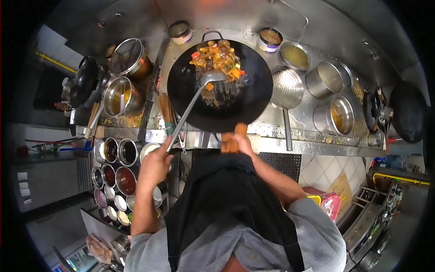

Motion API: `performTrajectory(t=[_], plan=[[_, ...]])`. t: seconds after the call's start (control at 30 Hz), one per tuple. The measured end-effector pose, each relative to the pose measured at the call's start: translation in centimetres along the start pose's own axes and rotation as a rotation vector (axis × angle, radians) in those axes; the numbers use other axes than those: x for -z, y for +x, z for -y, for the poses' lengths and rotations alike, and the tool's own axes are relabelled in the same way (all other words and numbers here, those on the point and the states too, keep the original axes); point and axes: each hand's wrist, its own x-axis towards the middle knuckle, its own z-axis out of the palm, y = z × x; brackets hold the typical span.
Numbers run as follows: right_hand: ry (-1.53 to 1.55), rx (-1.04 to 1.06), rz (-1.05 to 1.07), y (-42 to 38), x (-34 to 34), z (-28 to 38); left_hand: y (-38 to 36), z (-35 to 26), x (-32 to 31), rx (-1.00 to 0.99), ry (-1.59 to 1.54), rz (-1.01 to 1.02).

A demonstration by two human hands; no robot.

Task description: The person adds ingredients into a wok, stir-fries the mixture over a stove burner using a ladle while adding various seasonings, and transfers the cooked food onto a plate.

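My left hand (155, 164) is wrapped round the end of a long-handled ladle (186, 111). The ladle's bowl lies in a black wok (256, 86), against a heap of saucy stir-fried food (217, 55) with red, orange and brown pieces near the far side. At the wok's near edge, my right hand (244, 144) is closed on an orange-brown cloth (230, 144) around the handle. The cloth hides most of that handle and some fingers. Wet streaks run down the wok below the food.
A perforated strainer (287, 88) lies right of the wok, with metal pots (324, 80) beyond it. A bamboo brush (166, 109) stands left of the wok. Several sauce containers (126, 180) sit at lower left, below more pots (129, 56). Cans (270, 39) stand behind.
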Motion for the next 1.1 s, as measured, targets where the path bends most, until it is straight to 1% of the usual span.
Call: performTrajectory(t=[0.03, 0.07, 0.1, 0.17, 0.2, 0.23, 0.3, 0.33, 0.37, 0.4, 0.47, 0.5, 0.57, 0.6, 0.63, 0.67, 0.7, 0.73, 0.77, 0.83, 0.9, 0.93, 0.97, 1.03, 1.07, 1.1], plan=[[0.033, -0.047, 0.006, -1.0, -2.8, 4.1, -0.7, -0.1, 1.2, 0.046, -0.008, 0.054], [0.153, -0.096, -0.051, -1.3, -5.6, 6.4, -0.6, -1.1, 3.1, 0.119, -0.064, 0.122], [0.08, -0.079, -0.044, 0.5, -5.2, 6.9, -0.3, -1.3, 4.2, 0.137, -0.062, 0.159], [0.136, -0.092, -0.082, 0.3, -6.7, 8.3, 0.5, 0.0, 5.1, 0.216, -0.118, 0.241], [0.139, -0.091, -0.077, 0.3, -6.5, 8.2, 0.7, 0.2, 5.5, 0.25, -0.245, 0.255], [0.177, -0.086, -0.055, 0.3, -6.0, 8.1, 0.9, 0.2, 6.0, 0.252, -0.245, 0.25], [0.213, -0.085, -0.025, -0.5, -6.4, 8.6, 1.4, 0.2, 7.1, 0.353, -0.528, 0.282], [0.212, -0.037, -0.063, -1.0, -6.7, 8.9, 1.5, 0.4, 7.3, 0.361, -0.611, 0.276], [0.212, 0.014, -0.104, -1.6, -6.9, 9.1, 1.7, 0.0, 7.9, 0.36, -0.605, 0.276], [0.218, 0.017, -0.106, -1.8, -6.7, 9.0, 2.0, -0.8, 8.7, 0.408, -0.688, 0.272], [0.055, 0.103, -0.108, -2.4, -6.0, 8.6, 2.4, -1.5, 9.1, 0.469, -0.81, 0.27], [0.055, 0.105, -0.109, -2.9, -5.5, 7.8, 2.6, -1.8, 8.8, 0.467, -0.81, 0.271], [-0.308, 0.444, -0.135, -3.5, -3.8, 4.6, 3.3, -2.8, 7.6, 0.514, -0.937, 0.319], [-0.587, 0.559, -0.29, -1.9, -1.4, 1.9, 3.7, -3.7, 6.6, 0.528, -0.993, 0.353], [-0.592, 0.563, -0.287, -1.7, -1.4, 2.1, 3.9, -5.1, 5.7, 0.558, -1.079, 0.415], [-0.583, 0.493, -0.286, -1.8, -1.7, 2.4, 3.8, -6.9, 4.8, 0.572, -1.24, 0.478], [-0.574, 0.42, -0.288, -2.1, -2.2, 2.9, 3.5, -8.0, 3.2, 0.572, -1.364, 0.477], [-0.413, 0.287, -0.228, -3.5, -4.4, 5.3, 3.5, -9.3, 2.1, 0.599, -1.424, 0.466], [-0.418, 0.29, -0.236, -3.3, -4.4, 5.5, 3.9, -9.3, 0.8, 0.559, -1.563, 0.547], [-0.139, -0.002, -0.148, -2.7, -3.9, 5.8, 4.5, -8.6, -1.6, 0.592, -1.862, 0.671], [-0.177, 0.032, -0.201, -1.1, -1.3, 2.6, 4.3, -8.2, -3.4, 0.579, -1.992, 0.699], [-0.213, 0.06, -0.166, -0.9, -0.6, 1.8, 4.1, -8.1, -3.8, 0.574, -1.976, 0.689], [-0.249, 0.089, -0.126, -1.2, -0.6, 1.8, 4.0, -7.5, -4.3, 0.57, -1.981, 0.688], [-0.247, 0.045, -0.135, -1.7, -0.4, 2.3, 4.0, -6.1, -5.5, 0.495, -1.985, 0.748], [-0.255, 0.026, -0.137, -2.0, -0.4, 3.0, 3.8, -5.8, -5.7, 0.535, -2.035, 0.737], [-0.264, 0.005, -0.135, -2.4, -0.4, 3.6, 3.6, -5.4, -6.3, 0.528, -2.048, 0.716]])
